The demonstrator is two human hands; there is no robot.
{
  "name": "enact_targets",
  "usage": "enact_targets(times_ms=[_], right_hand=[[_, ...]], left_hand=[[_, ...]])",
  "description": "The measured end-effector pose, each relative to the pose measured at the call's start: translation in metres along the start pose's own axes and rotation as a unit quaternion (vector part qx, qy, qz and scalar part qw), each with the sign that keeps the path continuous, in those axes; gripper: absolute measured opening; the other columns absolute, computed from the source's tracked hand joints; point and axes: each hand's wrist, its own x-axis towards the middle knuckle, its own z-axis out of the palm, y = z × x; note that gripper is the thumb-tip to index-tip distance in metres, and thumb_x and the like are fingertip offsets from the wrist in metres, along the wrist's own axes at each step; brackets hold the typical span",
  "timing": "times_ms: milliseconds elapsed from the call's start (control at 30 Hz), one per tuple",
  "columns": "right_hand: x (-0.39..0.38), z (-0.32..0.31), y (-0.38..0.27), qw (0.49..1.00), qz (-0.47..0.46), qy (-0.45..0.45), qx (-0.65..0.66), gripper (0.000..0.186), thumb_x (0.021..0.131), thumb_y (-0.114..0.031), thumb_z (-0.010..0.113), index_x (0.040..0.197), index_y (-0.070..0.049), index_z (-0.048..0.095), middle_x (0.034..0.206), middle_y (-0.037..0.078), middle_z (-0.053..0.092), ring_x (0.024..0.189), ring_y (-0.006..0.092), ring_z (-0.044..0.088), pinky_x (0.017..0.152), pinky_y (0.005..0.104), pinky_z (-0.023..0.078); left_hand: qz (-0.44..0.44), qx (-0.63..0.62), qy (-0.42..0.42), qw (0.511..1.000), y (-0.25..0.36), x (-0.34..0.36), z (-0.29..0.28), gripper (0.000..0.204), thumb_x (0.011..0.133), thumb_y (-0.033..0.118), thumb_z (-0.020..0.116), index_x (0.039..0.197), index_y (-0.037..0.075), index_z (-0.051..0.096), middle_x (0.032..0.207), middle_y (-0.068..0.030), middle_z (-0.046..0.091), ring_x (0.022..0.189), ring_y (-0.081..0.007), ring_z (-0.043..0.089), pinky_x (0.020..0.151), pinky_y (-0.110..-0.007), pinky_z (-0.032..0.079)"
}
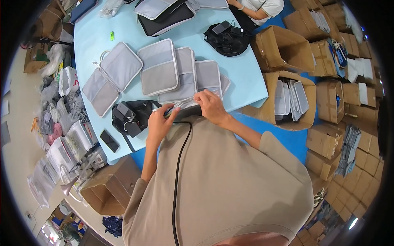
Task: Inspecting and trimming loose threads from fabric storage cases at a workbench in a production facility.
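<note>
At the table's near edge, close to my body, I hold a grey pouch (191, 110) with a pale edge, partly hidden by my hands. My left hand (159, 123) is closed at its left end, around a small slim tool (155, 109) with a pale end; its kind is unclear. My right hand (211, 107) pinches the pouch's right end. Just beyond lie several overlapping grey mesh-front pouches (160, 67). Left of these, another grey pouch (117, 69) lies opened out flat. A black cloth bag (139, 112) with small black devices rests beside my left hand.
On the light blue table (242, 82) are a phone (109, 140), a green object (112, 35), a second black bag (227, 39) and black-and-grey cases (164, 18). An open carton (293, 119) of pouches stands right. Another person (262, 10) sits far right. A black cable (177, 184) hangs down my front.
</note>
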Motion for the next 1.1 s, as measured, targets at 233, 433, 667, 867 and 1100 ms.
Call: enact_targets(times_ms=[233,433,667,867,1100], right_hand=[[0.003,-0.026,0.004,0.997,0.047,-0.027,0.061,0.01,0.093,0.001,0.067,0.1,-0.002,0.06,0.093,0.01,0.067,0.083,0.0301,0.067,0.071,0.0403,0.053],[0.004,-0.043,0.014,0.99,0.055,-0.075,0.103,0.018,0.094,-0.001,0.065,0.112,-0.003,0.064,0.093,0.012,0.068,0.09,0.0332,0.066,0.077,0.0437,0.053],[0.012,-0.046,0.015,0.993,0.02,-0.104,0.057,0.02,0.092,-0.001,0.067,0.112,-0.002,0.066,0.092,0.011,0.068,0.088,0.032,0.066,0.078,0.0426,0.054],[0.009,-0.035,0.019,0.997,0.012,-0.069,0.027,0.015,0.091,-0.002,0.068,0.105,-0.004,0.065,0.087,0.01,0.065,0.082,0.0313,0.066,0.071,0.0417,0.053],[0.008,-0.032,0.016,0.999,0.008,-0.037,0.018,0.01,0.089,0.0,0.068,0.096,-0.005,0.063,0.084,0.009,0.064,0.075,0.031,0.065,0.063,0.0416,0.051]], left_hand=[[0.03,0.042,0.035,0.998,0.003,-0.003,0.008,0.044,0.095,0.05,0.072,0.11,0.009,0.078,0.064,-0.0158,0.066,0.062,-0.0341,0.069,0.062,-0.043,0.053],[0.033,0.042,0.022,0.998,0.007,-0.001,0.01,0.042,0.094,0.05,0.073,0.109,0.011,0.078,0.062,-0.0148,0.065,0.06,-0.0329,0.068,0.06,-0.042,0.052],[0.048,0.054,0.023,0.997,0.018,0.0,0.008,0.039,0.094,0.047,0.074,0.11,0.012,0.072,0.059,-0.0121,0.061,0.056,-0.0325,0.064,0.057,-0.043,0.048],[0.047,0.027,-0.009,0.998,0.045,0.005,0.015,0.037,0.094,0.046,0.075,0.103,0.011,0.067,0.059,-0.0126,0.06,0.055,-0.0338,0.062,0.054,-0.045,0.045],[0.05,0.039,-0.028,0.998,0.042,0.01,0.034,0.039,0.093,0.046,0.076,0.1,0.008,0.067,0.064,-0.0149,0.066,0.062,-0.0393,0.066,0.057,-0.047,0.049]])
